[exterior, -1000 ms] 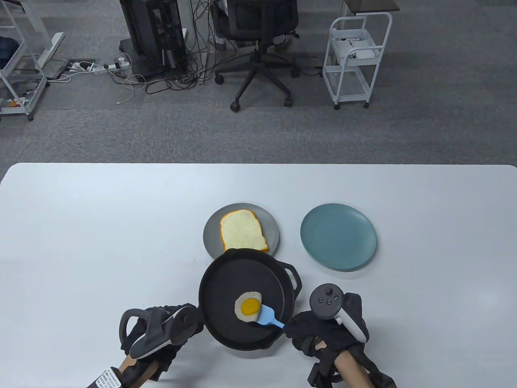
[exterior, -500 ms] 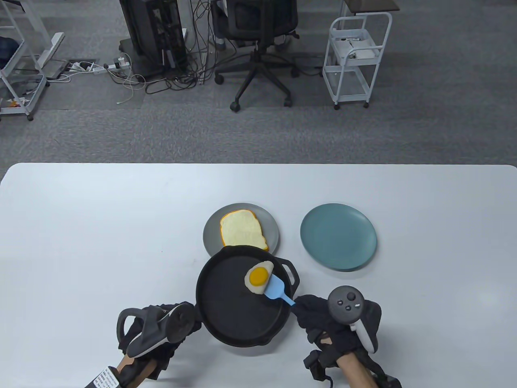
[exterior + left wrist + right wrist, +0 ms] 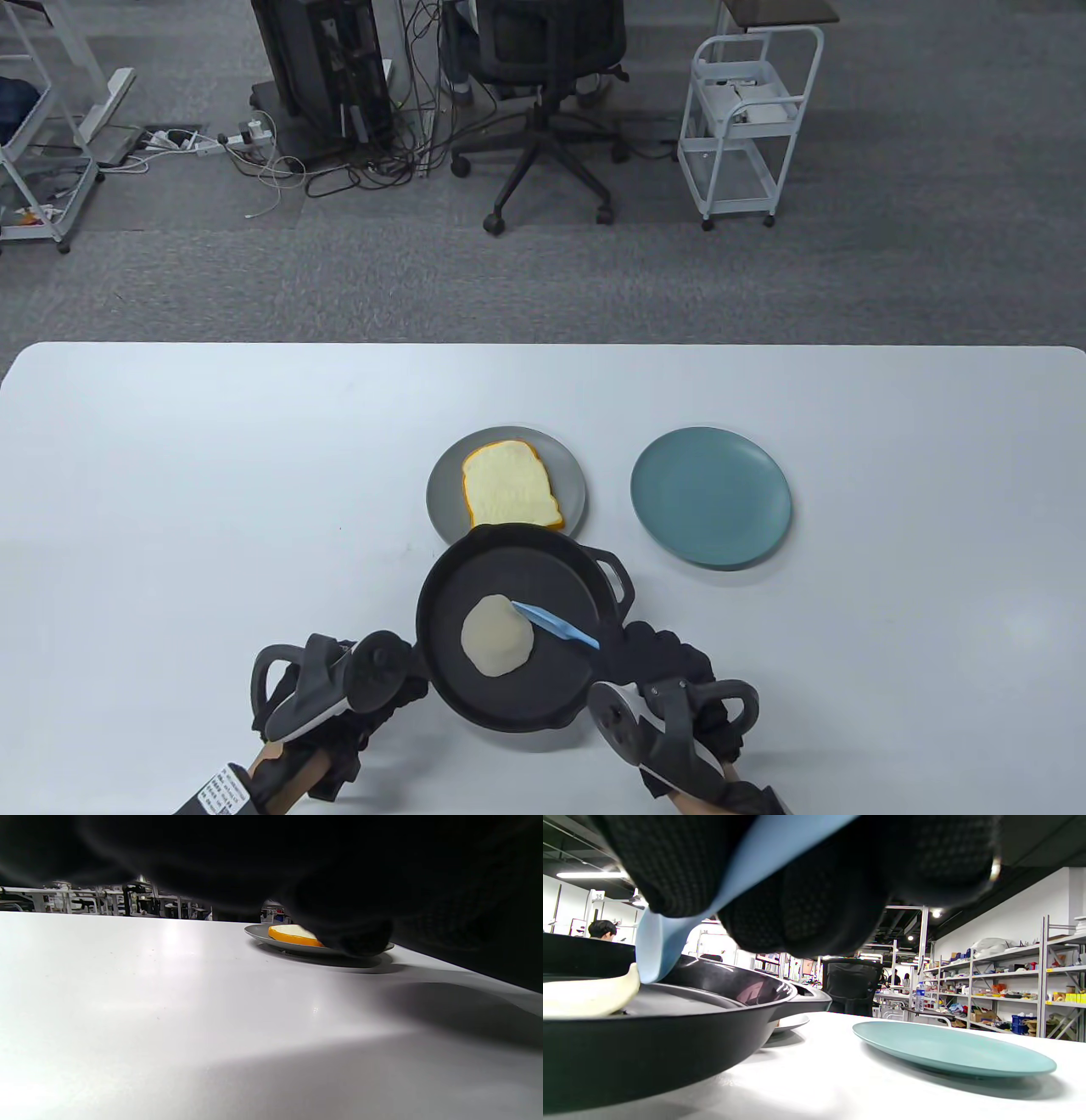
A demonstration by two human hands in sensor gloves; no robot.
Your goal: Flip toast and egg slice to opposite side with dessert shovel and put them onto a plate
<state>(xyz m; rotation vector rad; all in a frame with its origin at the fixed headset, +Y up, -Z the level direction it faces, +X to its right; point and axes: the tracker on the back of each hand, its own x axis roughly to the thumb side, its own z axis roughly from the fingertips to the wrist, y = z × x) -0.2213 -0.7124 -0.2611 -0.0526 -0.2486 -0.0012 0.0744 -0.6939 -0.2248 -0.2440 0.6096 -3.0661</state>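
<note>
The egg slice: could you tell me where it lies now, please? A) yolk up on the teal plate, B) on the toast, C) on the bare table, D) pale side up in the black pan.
D: the egg slice lies in the black pan with only its pale underside showing.

Your left hand [image 3: 339, 688] sits at the near left edge of the round black cast-iron skillet [image 3: 560, 586], your right hand [image 3: 670, 688] at its near right edge. Between your hands, in the skillet, lies the pale flat egg slice [image 3: 496, 636], yolk side down. The light-blue dessert shovel [image 3: 553, 625] reaches from your right hand into the skillet, its blade tip at the egg's far right edge. Beyond the skillet, ahead of your left hand, stands the round grey plate [image 3: 445, 492] with the yellow-crusted toast slice [image 3: 510, 490] on it; the skillet's far rim overlaps it. Ahead of your right hand, right of that plate and apart from it, lies the round teal plate [image 3: 711, 497].
</note>
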